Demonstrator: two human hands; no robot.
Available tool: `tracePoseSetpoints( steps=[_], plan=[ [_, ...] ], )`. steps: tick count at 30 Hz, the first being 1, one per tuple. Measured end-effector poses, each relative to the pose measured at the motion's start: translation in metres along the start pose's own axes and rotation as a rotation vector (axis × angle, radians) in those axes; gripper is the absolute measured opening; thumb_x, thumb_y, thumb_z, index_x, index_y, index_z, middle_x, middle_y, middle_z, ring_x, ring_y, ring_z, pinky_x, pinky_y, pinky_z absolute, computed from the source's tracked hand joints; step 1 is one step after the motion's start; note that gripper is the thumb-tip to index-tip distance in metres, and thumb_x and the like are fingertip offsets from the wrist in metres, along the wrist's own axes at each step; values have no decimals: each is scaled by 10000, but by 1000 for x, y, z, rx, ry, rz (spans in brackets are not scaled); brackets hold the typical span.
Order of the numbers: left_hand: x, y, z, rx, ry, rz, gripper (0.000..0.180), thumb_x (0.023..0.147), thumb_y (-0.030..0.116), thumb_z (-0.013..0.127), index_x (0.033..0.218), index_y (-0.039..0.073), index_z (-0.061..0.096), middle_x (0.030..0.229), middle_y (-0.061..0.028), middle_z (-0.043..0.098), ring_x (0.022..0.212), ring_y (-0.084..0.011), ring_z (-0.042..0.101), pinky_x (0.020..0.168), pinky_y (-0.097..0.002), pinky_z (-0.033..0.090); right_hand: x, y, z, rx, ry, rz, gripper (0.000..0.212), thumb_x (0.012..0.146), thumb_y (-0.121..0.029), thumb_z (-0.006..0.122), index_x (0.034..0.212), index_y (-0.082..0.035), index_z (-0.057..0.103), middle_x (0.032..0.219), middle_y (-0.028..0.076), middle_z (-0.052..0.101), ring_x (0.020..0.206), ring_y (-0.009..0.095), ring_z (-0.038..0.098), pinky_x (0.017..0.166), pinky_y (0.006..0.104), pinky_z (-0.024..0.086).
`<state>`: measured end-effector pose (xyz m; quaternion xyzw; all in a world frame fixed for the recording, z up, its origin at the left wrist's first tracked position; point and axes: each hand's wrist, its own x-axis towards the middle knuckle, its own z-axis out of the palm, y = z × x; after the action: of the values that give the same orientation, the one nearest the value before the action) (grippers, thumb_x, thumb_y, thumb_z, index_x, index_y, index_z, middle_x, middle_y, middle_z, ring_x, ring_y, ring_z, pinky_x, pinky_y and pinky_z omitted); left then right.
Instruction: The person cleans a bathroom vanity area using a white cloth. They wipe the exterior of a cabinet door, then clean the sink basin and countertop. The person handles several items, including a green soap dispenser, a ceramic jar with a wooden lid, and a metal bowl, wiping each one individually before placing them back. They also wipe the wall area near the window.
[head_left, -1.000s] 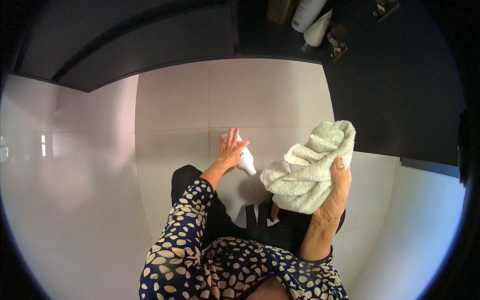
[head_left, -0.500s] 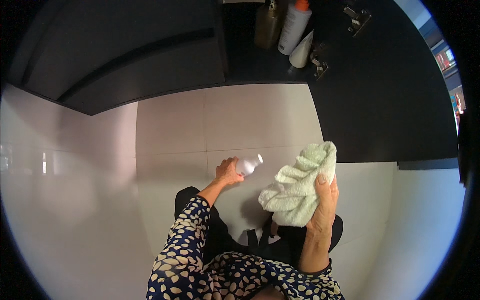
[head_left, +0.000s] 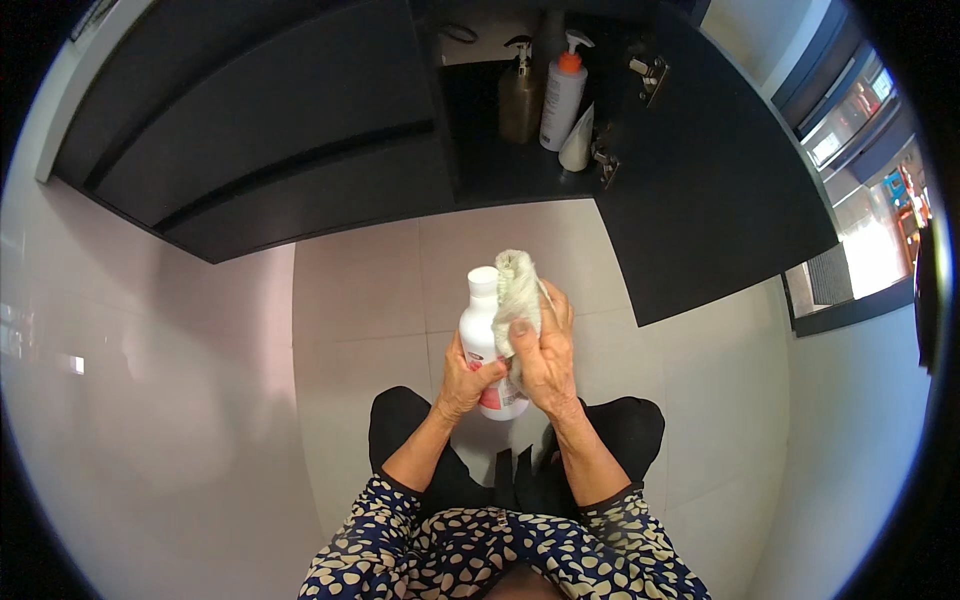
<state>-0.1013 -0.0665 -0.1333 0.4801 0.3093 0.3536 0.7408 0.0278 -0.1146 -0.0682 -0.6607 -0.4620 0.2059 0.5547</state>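
Note:
A white bottle point(head_left: 481, 318) with a white cap and a pink-red label stands nearly upright in front of me, above my knees. My left hand point(head_left: 463, 382) is wrapped round its lower left side. Against the bottle's upper right side lies a pale green towel point(head_left: 518, 300), bunched up. My right hand point(head_left: 546, 355) grips the towel and presses it to the bottle. The hand and towel cover much of the bottle's right side.
A dark cabinet point(head_left: 300, 140) has its right door point(head_left: 720, 200) standing open. Inside are a brown pump bottle point(head_left: 518, 105), a white pump bottle point(head_left: 563, 105) with an orange collar, and a white tube point(head_left: 576, 150). Light tiles point(head_left: 370, 290) cover the floor.
My left hand has raised the bottle and turned it upright in front of me. My right hand has brought the towel leftward onto the bottle. The view has shifted, showing more of the cabinet's inside.

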Motion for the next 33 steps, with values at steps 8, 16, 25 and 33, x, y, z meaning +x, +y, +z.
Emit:
tracePoseSetpoints(
  steps=[8, 16, 25, 33],
  plan=[
    [-1, 12, 8, -162, 32, 83, 707, 691, 369, 797, 1180, -25, 472, 1046, -102, 598, 931, -174, 593, 811, -323, 500, -6, -12, 4, 161, 4, -10, 518, 923, -382, 492, 1285, -11, 476, 1262, 205, 454, 1109, 323, 503, 941, 398, 393],
    [6, 26, 9, -101, 84, 219, 672, 683, 317, 791, 1170, -27, 483, 1040, -103, 599, 928, -179, 597, 815, -323, 495, -14, 20, 8, 408, -105, 401, 539, 958, -440, 405, 1178, 37, 528, 1087, 176, 579, 987, 279, 561, 907, 342, 409],
    [57, 56, 39, 219, 163, 498, 667, 663, 170, 792, 1216, 36, 443, 1034, -82, 563, 925, -180, 574, 823, -327, 475, -39, 27, 12, 1164, -140, 906, 515, 958, -389, 403, 1248, 34, 453, 1100, 179, 594, 979, 276, 612, 833, 391, 529],
    [165, 79, 79, 420, 337, 542, 776, 652, 211, 822, 1264, 45, 377, 1097, -129, 529, 972, -220, 541, 837, -352, 452, -18, 7, -25, 1245, -60, 732, 464, 963, -310, 408, 1263, 43, 438, 1082, 187, 598, 887, 250, 632, 761, 371, 548]
  ],
)
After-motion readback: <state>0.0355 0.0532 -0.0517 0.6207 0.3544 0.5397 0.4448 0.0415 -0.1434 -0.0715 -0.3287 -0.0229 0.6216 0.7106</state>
